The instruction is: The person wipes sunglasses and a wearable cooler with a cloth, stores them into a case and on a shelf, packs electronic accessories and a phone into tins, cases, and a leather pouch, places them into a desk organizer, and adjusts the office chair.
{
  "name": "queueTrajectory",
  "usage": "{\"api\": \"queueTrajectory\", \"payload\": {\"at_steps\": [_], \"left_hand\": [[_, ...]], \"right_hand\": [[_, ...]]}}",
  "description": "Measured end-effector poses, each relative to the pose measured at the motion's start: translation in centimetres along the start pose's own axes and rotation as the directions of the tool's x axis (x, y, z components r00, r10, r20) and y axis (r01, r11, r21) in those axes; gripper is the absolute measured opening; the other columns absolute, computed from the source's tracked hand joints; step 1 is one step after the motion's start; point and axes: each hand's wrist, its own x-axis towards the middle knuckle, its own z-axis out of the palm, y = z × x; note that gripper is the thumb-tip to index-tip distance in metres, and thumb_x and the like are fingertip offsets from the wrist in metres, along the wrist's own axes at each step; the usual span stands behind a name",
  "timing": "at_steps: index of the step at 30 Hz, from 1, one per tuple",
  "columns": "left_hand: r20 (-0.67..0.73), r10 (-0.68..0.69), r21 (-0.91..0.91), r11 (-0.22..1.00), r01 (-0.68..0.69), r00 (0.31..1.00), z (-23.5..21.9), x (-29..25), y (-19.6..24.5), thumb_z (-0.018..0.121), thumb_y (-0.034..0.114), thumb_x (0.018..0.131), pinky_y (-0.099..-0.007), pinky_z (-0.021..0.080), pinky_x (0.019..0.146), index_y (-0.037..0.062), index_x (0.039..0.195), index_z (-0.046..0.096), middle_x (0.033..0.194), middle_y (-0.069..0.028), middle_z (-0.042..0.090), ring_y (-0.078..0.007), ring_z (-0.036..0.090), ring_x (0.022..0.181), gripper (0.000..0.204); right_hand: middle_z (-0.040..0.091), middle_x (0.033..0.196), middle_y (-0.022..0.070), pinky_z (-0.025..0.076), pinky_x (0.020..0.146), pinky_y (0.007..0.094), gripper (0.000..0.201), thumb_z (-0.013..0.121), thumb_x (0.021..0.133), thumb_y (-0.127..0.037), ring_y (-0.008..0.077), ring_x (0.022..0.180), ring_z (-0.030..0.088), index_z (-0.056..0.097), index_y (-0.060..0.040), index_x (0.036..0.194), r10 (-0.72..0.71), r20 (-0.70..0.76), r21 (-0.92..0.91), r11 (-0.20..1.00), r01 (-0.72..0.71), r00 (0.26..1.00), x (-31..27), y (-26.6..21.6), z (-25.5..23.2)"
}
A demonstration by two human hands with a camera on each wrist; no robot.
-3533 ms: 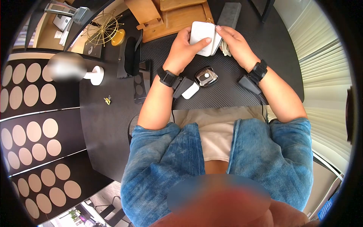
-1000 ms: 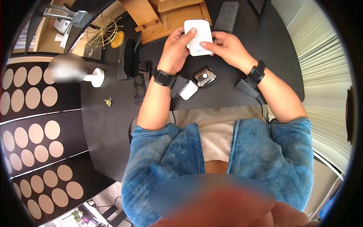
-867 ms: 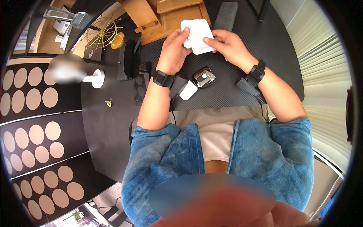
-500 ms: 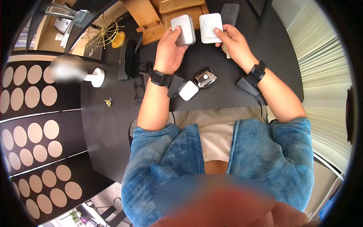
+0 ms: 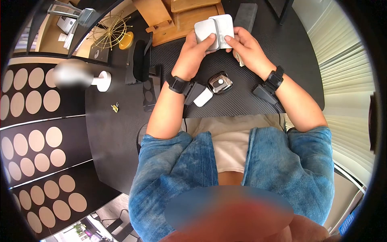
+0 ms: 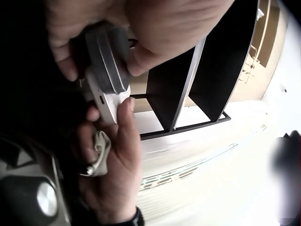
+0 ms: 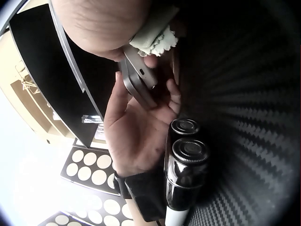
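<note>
My left hand [image 5: 191, 56] grips a flat white case with rounded corners and a grey edge [image 5: 204, 30], thumb on its face. My right hand [image 5: 252, 50] pinches a slim white power bank [image 5: 227, 26], thumb near its lower corner. The case overlaps the power bank from the front in the head view. A small port shows in the power bank's edge [image 7: 144, 71] in the right wrist view, and the grey case [image 7: 136, 87] lies against it. A pale, ruffled, cloth-like bundle [image 7: 160, 42] is tucked in the right hand's fingers.
An electric shaver [image 5: 220, 82] lies on the black desk [image 5: 242, 105] below the hands. Behind them stand a wooden organiser [image 5: 193, 20] and a dark grey box [image 5: 246, 17]. To the left are a black case [image 5: 137, 60] and a small yellowish clip [image 5: 115, 107].
Half a second ago the hands held the case and power bank apart. They have come together, and the case now overlaps the power bank. Earlier, the power bank lay in front.
</note>
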Motion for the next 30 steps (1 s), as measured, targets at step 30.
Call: {"api": "queueTrajectory", "payload": {"at_steps": [30], "left_hand": [[0.115, 0.120, -0.096, 0.989, -0.110, 0.986, 0.3, 0.5, 0.1, 0.064, 0.005, 0.092, -0.0324, 0.045, 0.102, -0.0015, 0.141, 0.041, 0.129, -0.0118, 0.058, -0.0174, 0.057, 0.117, 0.055]], "right_hand": [[0.063, 0.110, 0.0080, 0.046, 0.089, 0.0255, 0.056, 0.060, 0.097, -0.039, 0.0121, 0.102, 0.058, 0.052, 0.0040, 0.131, 0.029, 0.091, 0.165, 0.985, -0.044, 0.995, -0.4, -2.2, 0.1]]}}
